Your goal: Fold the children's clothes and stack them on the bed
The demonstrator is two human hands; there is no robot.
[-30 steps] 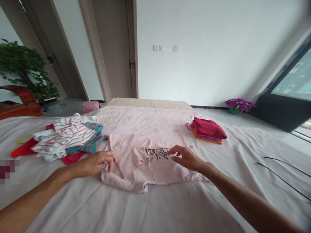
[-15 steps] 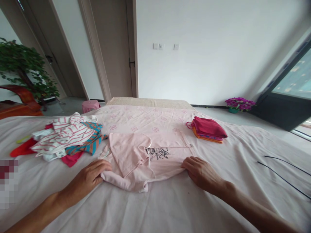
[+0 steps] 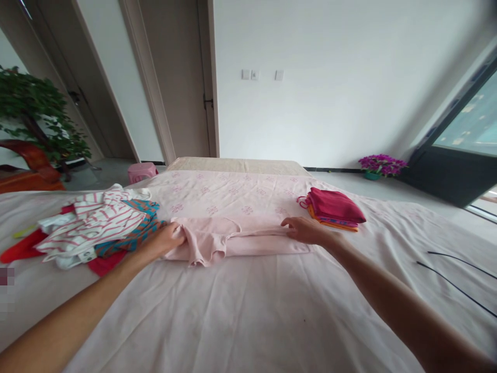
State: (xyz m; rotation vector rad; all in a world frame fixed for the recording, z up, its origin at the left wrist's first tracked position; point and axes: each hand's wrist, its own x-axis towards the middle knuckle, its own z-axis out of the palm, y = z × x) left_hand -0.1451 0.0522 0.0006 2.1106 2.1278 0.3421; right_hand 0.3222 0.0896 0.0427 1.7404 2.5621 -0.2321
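A pale pink T-shirt (image 3: 248, 246) lies on the bed in front of me, doubled over into a long strip with a sleeve hanging toward me. At its left end my left hand (image 3: 171, 238) is closed on the fabric by the sleeve. My right hand (image 3: 306, 230) is at the far right part of the strip, its fingers curled on the folded edge; part of its grip is hidden. The shirt's black print is out of sight under the fold.
A loose heap of clothes (image 3: 97, 217) lies at left, close to my left forearm. A stack of folded clothes with a dark red one on top (image 3: 336, 204) sits beyond my right hand. Two dark cords (image 3: 454, 282) rest at right on the pink bedsheet (image 3: 233, 321).
Both hands have moved away from me, carrying the shirt's near edge over toward its far side. The black print is covered now, and the shirt forms a narrower strip.
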